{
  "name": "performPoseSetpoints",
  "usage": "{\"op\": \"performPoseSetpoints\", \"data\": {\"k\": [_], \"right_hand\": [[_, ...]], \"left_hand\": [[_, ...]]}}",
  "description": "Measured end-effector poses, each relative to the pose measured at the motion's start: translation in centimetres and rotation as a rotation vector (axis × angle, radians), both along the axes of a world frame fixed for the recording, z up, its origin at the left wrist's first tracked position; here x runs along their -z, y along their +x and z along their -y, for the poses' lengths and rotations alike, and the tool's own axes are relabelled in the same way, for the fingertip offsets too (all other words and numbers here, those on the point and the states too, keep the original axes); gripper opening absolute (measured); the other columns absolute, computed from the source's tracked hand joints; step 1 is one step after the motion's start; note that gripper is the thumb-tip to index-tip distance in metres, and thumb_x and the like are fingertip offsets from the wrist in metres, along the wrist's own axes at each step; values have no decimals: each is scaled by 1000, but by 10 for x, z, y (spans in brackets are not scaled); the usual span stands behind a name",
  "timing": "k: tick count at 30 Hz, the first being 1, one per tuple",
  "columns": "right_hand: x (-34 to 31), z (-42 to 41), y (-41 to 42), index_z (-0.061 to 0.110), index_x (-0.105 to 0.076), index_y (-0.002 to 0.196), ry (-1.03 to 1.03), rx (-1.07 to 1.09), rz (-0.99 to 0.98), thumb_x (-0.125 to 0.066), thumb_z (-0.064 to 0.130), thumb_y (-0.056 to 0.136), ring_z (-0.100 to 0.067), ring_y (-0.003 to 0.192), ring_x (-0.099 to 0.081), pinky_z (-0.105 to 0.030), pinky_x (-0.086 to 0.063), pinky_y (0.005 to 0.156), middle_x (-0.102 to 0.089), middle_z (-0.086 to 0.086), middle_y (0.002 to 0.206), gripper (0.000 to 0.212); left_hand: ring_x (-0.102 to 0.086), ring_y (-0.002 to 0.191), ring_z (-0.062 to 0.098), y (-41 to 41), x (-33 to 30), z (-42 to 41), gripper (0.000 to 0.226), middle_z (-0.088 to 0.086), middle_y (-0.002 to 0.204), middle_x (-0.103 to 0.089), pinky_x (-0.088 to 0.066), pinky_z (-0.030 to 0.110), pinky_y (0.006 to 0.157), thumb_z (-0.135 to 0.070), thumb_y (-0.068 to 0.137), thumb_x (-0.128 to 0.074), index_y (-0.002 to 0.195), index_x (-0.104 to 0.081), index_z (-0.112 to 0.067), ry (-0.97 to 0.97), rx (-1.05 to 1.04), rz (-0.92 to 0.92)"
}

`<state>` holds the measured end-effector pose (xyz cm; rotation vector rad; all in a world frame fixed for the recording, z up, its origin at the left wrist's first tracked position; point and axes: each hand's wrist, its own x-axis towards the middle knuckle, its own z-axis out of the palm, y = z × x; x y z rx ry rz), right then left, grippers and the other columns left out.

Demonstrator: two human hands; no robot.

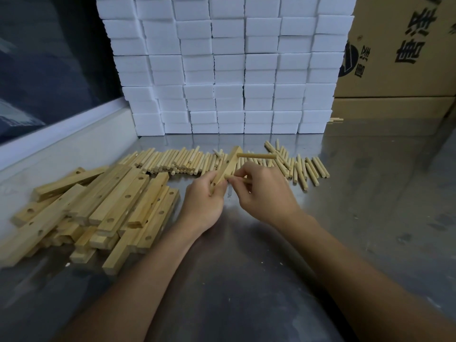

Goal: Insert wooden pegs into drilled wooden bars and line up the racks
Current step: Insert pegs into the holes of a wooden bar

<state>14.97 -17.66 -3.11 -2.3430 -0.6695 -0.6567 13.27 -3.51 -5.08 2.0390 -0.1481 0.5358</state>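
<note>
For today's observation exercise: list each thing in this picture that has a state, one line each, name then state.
Held bar: tilted, one peg seated.
Second peg: at a hole, pinched.
Left hand: grips bar.
Right hand: pinches second peg.
Loose pegs: lying flat.
Bar pile: heaped.

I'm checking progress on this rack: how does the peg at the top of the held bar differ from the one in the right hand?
The top peg already sits in the bar, untouched by either hand, showing nearly its whole length; the lower peg is pinched by the right hand at the bar's lower hole, mostly hidden by fingers. The left hand grips the bar. Both are pale wood, pointing right.
</note>
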Motion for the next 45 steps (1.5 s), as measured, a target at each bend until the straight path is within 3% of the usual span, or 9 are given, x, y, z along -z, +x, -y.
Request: {"op": "performPoseSetpoints", "data": {"k": [4, 8, 13, 16, 22, 26, 32, 38, 45], "right_hand": [[2, -2, 1, 15, -62, 64, 288, 2, -211, -64, 28, 96, -3, 44, -45, -14, -34, 48, -45, 15, 44, 34], [1, -2, -1, 9, -74, 77, 676, -19, -673, -64, 30, 96, -5, 37, -31, -18, -31, 39, -35, 11, 40, 30], [2, 0, -6, 13, -70, 82, 30, 26, -60, -60, 30, 96, -13, 58, -58, -30, -45, 55, -62, 7, 62, 24], [2, 3, -3, 18, -60, 70, -98, 38, 15, -57, 29, 98, -14, 53, -49, -29, -36, 54, -53, 7, 56, 31], [-8, 0, -10, 6, -75, 84, 777, -88, -853, -66, 22, 95, -6, 39, -29, -20, -27, 38, -35, 9, 45, 21], [-10, 1, -12, 3, -74, 91, 770, -54, -917, -66, 21, 94, -10, 45, -28, -23, -25, 41, -33, 5, 53, 20], [-21, 9, -8, 4, -70, 87, 904, -267, -1150, -45, 13, 94, -10, 50, -45, -21, -31, 45, -61, -2, 64, 27], [-18, 4, -9, -2, -70, 100, 878, -190, -900, -57, 6, 95, -13, 59, -62, -23, -46, 54, -75, -10, 80, 16], [-9, -1, -7, 3, -73, 88, 840, -194, -511, -68, 8, 93, -7, 51, -60, -15, -47, 49, -67, -6, 64, 9]], "left_hand": [[-53, 63, -8, -3, 0, 1, 30, -10, 69, -57, -39, 7, 55, -16, 100, -54, 86, -48, -42, 125, -34, 117], [-51, 64, -9, -3, 2, 2, 8, -11, 64, -50, -36, 5, 56, -14, 99, -54, 95, -60, -16, 227, -78, 156], [-56, 79, 4, -2, 1, 1, 17, 0, 85, -67, -40, 6, 62, -18, 102, -51, 111, -65, -14, 142, -33, 62], [-56, 74, 7, -3, 1, 1, 17, 0, 80, -65, -40, 8, 57, -19, 102, -50, 111, -64, -18, 142, -37, 60], [-50, 60, 2, -5, 1, 0, 16, -12, 70, -52, -37, 10, 56, -16, 101, -51, 110, -63, -9, 243, -60, 142], [-52, 63, -4, -7, 1, 1, 10, -13, 68, -51, -38, 7, 57, -15, 101, -53, 102, -62, -18, 216, -20, 126], [-39, 55, 14, -4, -4, -4, 27, -7, 65, -43, -32, 33, 53, -23, 104, -44, 80, -57, -27, -145, 84, -146], [-40, 47, 13, -5, -10, 2, 31, 0, 66, -47, -30, 19, 40, -20, 105, -43, 78, -57, -13, -269, 93, -250], [-45, 47, 18, -9, -20, 18, 27, 5, 67, -55, -28, 23, 40, -17, 105, -40, 93, -61, -5, -796, 290, -455]]}}
